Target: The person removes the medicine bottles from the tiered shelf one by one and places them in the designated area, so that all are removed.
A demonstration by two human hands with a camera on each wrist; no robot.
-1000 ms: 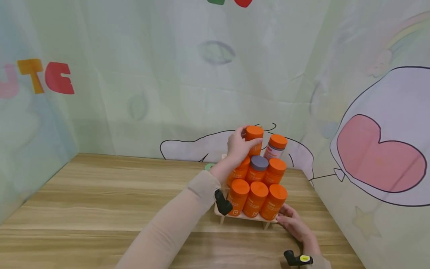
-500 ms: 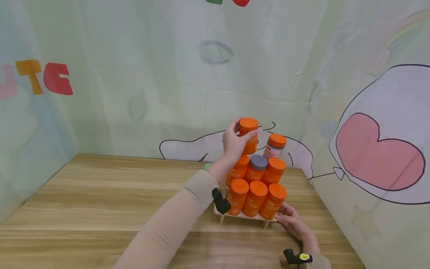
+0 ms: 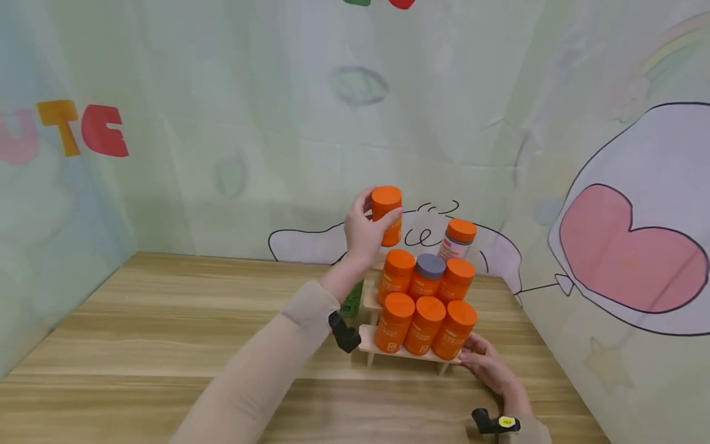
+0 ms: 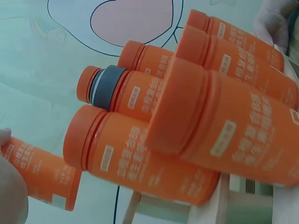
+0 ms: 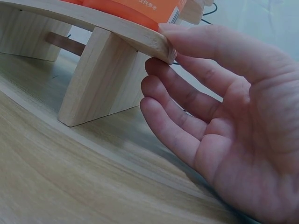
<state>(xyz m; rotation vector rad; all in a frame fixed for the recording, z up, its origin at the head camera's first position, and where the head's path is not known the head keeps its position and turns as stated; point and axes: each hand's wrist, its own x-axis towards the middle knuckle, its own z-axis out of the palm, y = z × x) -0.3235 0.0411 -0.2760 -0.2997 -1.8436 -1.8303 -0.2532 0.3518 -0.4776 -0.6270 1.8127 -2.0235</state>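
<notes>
My left hand (image 3: 363, 233) grips an orange pill bottle (image 3: 386, 213) round its side, up above the back left of a stepped wooden rack (image 3: 366, 337). In the left wrist view this bottle (image 4: 44, 175) is partly hidden by the thumb. Three orange bottles (image 3: 426, 324) stand on the rack's front step. Behind them are more, the middle one a bottle with a grey lid (image 3: 430, 267). An orange-lidded bottle with a pale label (image 3: 457, 237) stands at the back right. My right hand (image 5: 224, 102) pinches the rack's front right corner between thumb and fingers.
A green bottle-like thing (image 3: 352, 299) stands on the wooden table (image 3: 183, 333), left of the rack, partly behind my left forearm. Printed cloth hangs behind, with a balloon drawing (image 3: 638, 228) on the right side.
My left hand has lifted the orange bottle off the rack's back row and carried it up and to the left. The green thing has come into view. My right hand stays at the corner.
</notes>
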